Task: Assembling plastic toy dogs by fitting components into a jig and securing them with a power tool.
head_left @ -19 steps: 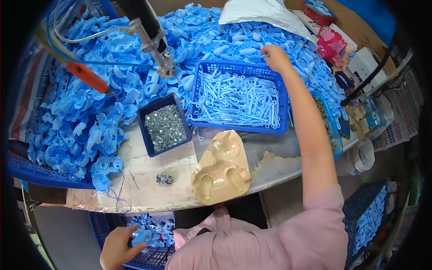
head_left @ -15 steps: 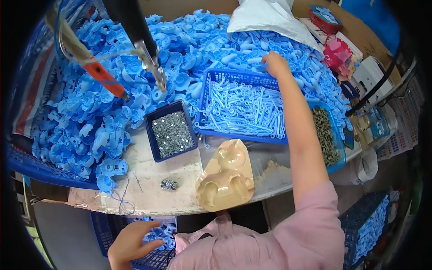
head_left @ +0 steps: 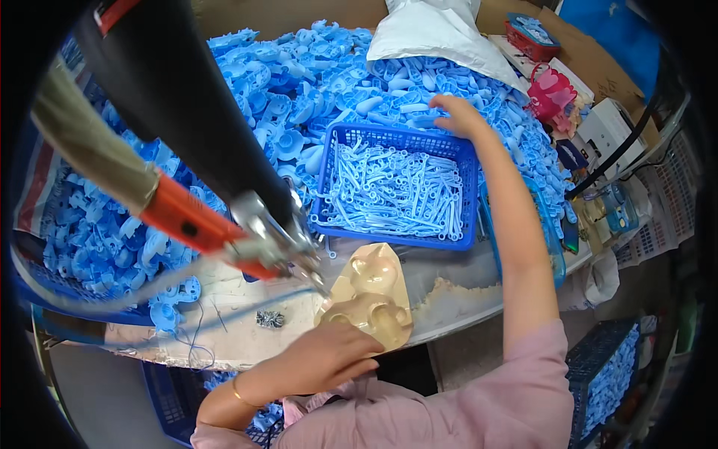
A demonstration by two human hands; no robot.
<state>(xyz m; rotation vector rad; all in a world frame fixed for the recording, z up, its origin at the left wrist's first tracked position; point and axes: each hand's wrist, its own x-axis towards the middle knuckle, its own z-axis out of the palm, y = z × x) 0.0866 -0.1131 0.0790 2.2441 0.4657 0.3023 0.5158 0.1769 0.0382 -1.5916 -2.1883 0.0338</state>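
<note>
From my end: biggest is the heap of blue plastic parts across the back of the table. Black tool with metal tip hangs front-left. Blue basket of light-blue links sits mid-table; tan molded tray is just nearer me, at the table edge. Left hand: fingers extended over the tray's near side, thumb apart, contact unclear. Right hand: at the heap, past the basket's far-right corner; can't tell if it's gripping. Small metal clump left of tray.
</note>
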